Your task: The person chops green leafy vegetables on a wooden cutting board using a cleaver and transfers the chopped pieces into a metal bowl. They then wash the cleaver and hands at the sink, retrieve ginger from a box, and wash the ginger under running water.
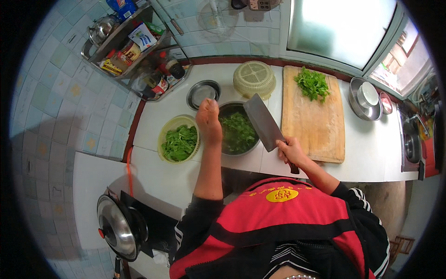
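My right hand (291, 151) grips the handle of a cleaver (265, 122), its wide blade tilted up and left over the right rim of a metal basin (251, 148). Chopped leafy greens (240, 130) lie in liquid in that basin. Raised above the basin's left side is my left hand (209, 120); its fingers are bunched, and whether it holds anything cannot be seen. Left of it stands a yellow-green plastic basket (161, 137) of leafy greens (179, 143). A wooden cutting board (310, 129) with a small pile of chopped greens (312, 83) lies at the right.
Behind the basin are an upturned plastic colander (254, 78) and a smaller metal bowl (204, 93). More bowls (366, 99) stand right of the board, before a sink (413, 143). A lidded wok (118, 226) sits at the lower left, below a rack (125, 48) of bottles and packets.
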Demonstrator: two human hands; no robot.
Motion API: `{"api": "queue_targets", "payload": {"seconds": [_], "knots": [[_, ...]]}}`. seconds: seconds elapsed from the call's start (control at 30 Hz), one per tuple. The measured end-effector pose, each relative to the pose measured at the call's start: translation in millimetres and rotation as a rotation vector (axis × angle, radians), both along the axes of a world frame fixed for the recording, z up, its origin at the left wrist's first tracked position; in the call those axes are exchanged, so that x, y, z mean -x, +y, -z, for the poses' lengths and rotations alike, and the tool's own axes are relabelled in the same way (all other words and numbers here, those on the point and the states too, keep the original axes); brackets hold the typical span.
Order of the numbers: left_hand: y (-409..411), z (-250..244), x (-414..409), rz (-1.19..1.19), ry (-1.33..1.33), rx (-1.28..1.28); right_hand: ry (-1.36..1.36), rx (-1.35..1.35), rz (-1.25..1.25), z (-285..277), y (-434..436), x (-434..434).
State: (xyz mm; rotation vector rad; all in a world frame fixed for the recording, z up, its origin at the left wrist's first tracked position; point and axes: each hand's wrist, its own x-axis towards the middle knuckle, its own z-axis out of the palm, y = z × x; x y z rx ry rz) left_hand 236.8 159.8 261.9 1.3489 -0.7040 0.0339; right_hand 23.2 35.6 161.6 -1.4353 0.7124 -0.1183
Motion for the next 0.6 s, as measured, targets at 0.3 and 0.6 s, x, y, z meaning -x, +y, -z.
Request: {"api": "queue_targets", "payload": {"seconds": [0.3,0.6], "knots": [[14,166,-1,0.132,-0.051,-1.187,-0.003,0.828,-0.16,-37,-2,12],[8,121,27,0.196,-0.689,-0.987,0.142,1.293,-0.312,-15,-12,21]]}}
